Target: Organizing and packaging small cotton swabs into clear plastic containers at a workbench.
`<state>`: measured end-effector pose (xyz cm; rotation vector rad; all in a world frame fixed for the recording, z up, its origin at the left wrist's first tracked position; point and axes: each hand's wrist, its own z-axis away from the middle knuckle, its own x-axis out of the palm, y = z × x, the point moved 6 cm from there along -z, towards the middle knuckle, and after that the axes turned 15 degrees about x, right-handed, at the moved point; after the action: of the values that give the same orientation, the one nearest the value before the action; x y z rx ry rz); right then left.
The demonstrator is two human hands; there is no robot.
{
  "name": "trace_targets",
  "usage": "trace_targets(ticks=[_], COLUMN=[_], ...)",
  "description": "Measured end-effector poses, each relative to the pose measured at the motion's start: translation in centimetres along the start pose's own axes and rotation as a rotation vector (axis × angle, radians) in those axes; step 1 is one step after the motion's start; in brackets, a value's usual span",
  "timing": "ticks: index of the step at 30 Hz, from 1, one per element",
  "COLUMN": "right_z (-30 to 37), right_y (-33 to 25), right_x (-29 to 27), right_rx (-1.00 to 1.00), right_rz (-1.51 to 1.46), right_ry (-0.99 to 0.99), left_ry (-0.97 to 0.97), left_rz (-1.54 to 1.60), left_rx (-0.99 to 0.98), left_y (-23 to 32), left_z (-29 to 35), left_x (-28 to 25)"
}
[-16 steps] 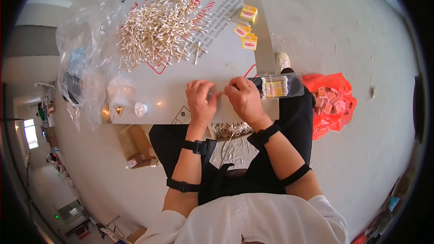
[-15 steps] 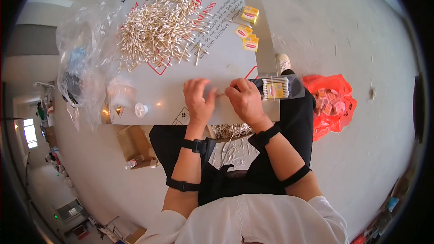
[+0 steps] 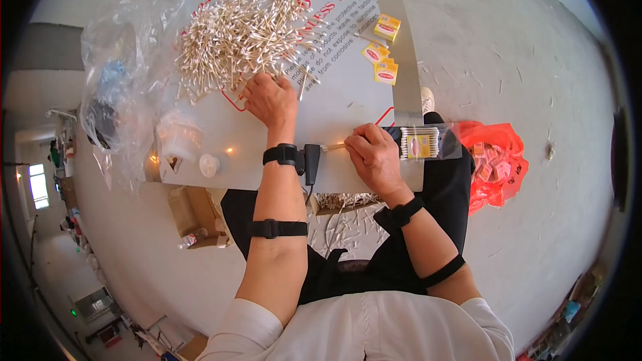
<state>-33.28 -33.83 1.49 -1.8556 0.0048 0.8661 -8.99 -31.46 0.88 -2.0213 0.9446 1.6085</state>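
Note:
A big heap of cotton swabs (image 3: 227, 43) with wooden-looking sticks lies on the far left of the table. At its near edge is my left hand (image 3: 272, 99), fingers curled together; what sits between the fingertips is hidden. My right hand (image 3: 374, 155) pinches a few cotton swabs (image 3: 332, 148), whose ends stick out to the left. Just right of that hand, a clear bag (image 3: 449, 140) holds a row of white-tipped swabs and a yellow label card (image 3: 419, 146), reaching past the table's right edge.
Small yellow boxes (image 3: 386, 27) stand at the table's right side. A crumpled clear plastic bag (image 3: 127, 80) and a small white round container (image 3: 209, 165) are at left. On the floor are a red bag (image 3: 498, 180) with pinkish packets, a cardboard box (image 3: 190, 210) and scattered swabs.
My left hand has moved away from my right hand, forward and left to the swab heap, and its fingers have curled. The right hand stays pinched on the swabs. The view has shifted slightly.

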Motion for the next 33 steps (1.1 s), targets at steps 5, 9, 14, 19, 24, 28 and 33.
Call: trace_targets(ticks=[5,9,14,19,24,28,33], right_z=[0.0,0.0,0.0,0.0,0.1,0.0,0.0], right_y=[0.6,0.3,0.5,0.6,0.5,0.4,0.2], right_x=[0.0,0.1,0.0,0.0,-0.2,0.1,0.2], right_rx=[0.02,0.02,0.029,0.045,0.031,0.022,0.004], right_rz=[0.017,0.004,0.007,0.008,-0.005,-0.004,0.005], right_ry=[0.008,-0.003,-0.015,-0.021,-0.017,-0.022,-0.015], left_ry=[-0.134,-0.013,0.046,-0.232,0.042,-0.046,-0.092], left_rz=[0.026,0.096,0.283,0.625,0.422,0.467,0.432], left_rx=[0.001,0.187,0.512,0.394,0.711,0.862,0.832], left_y=[-1.0,-1.4,1.7,1.9,5.3,7.0,6.4], left_z=[2.0,4.9,7.0,5.4,1.1,-0.1,2.1], left_x=[0.6,-0.2,-2.1,-1.7,-3.4,-1.9,-1.0])
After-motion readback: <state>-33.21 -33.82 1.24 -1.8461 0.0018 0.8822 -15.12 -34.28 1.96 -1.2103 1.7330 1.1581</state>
